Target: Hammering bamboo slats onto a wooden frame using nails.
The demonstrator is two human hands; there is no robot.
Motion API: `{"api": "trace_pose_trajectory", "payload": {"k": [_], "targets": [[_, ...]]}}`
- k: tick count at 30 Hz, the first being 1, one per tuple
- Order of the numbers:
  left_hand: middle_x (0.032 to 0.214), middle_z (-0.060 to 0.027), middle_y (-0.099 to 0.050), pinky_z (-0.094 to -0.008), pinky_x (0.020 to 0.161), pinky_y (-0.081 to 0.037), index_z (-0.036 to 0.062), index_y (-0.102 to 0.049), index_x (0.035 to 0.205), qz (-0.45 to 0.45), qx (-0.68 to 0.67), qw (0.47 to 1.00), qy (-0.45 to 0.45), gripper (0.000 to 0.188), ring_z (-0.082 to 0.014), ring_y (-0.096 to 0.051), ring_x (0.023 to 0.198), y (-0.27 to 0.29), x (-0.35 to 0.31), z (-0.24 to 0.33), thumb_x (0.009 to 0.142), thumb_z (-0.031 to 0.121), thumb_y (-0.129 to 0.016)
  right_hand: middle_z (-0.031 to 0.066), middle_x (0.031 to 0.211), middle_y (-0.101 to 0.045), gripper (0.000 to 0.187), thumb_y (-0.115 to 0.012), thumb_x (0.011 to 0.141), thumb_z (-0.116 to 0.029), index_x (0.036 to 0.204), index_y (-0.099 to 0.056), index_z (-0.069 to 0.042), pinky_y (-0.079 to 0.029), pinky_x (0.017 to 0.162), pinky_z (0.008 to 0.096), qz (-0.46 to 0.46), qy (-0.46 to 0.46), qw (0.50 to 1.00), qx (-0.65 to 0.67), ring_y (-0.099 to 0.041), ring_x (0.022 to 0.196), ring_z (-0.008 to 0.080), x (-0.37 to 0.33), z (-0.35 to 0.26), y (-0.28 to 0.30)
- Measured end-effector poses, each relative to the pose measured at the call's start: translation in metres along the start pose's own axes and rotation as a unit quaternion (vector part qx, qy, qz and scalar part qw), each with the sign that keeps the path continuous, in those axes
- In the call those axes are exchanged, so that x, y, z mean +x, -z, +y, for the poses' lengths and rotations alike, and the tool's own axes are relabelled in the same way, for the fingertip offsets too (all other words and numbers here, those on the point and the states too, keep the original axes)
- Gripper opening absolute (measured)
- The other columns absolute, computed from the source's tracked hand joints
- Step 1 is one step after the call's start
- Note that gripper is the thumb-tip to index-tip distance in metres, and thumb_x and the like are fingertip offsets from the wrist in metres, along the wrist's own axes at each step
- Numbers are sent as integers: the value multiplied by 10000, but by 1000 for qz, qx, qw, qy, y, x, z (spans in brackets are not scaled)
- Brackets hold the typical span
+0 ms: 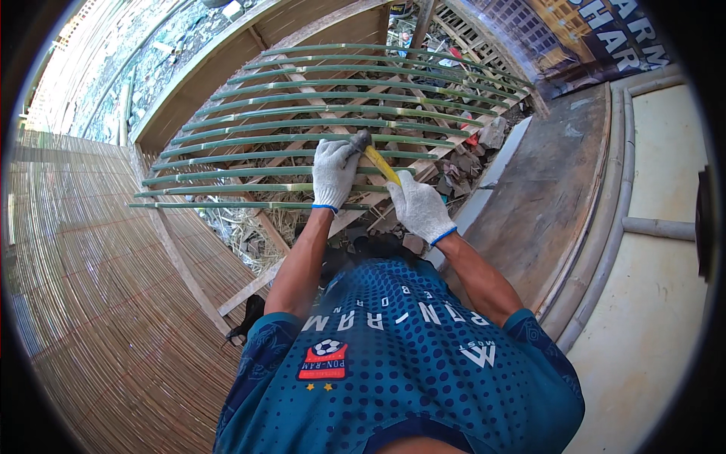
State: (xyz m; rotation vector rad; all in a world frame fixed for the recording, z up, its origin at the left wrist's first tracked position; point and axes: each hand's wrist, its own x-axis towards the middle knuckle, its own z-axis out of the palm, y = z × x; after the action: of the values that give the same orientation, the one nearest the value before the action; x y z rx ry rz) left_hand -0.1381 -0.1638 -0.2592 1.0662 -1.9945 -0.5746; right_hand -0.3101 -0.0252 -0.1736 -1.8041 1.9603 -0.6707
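My right hand (420, 206), in a white knit glove with a blue cuff, is closed around the yellow handle of a hammer (383, 163). The hammer's dark head is up against the fingertips of my left hand (333, 174), gloved the same way. That hand rests over the green bamboo slats (227, 204) with its fingers bent and pressed together; whatever they pinch is hidden. Several slats lie side by side across a frame of wooden battens (249, 290), with gaps between them.
Rubble and broken bricks (493, 135) lie beneath and beside the frame. A woven mat of thin sticks (98, 280) spreads at the left. On the right are a brown board (556, 174) and bamboo poles (622, 189). A printed banner (582, 45) hangs at the far right.
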Motion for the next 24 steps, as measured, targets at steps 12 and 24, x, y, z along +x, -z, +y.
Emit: {"api": "trace_pose_trajectory", "payload": {"k": [12, 24], "targets": [[1410, -161, -655, -543, 1192, -383, 56, -677, 1330, -45, 156, 987, -20, 346, -373, -565, 1370, 35, -23, -17, 999, 153, -647, 215, 716, -664, 184, -595, 1069, -195, 1169, -584, -42, -505, 555, 530, -25, -28, 999, -29, -688, 666, 440, -5, 6, -5], [1460, -160, -633, -532, 1219, -365, 60, -659, 1384, -68, 184, 980, -31, 390, -355, -549, 1399, 39, -20, -22, 1021, 194, -614, 223, 673, -633, 140, -605, 1064, -167, 1085, -566, -34, -491, 519, 510, -3, -45, 998, -33, -680, 629, 435, 3, -2, -7]]}}
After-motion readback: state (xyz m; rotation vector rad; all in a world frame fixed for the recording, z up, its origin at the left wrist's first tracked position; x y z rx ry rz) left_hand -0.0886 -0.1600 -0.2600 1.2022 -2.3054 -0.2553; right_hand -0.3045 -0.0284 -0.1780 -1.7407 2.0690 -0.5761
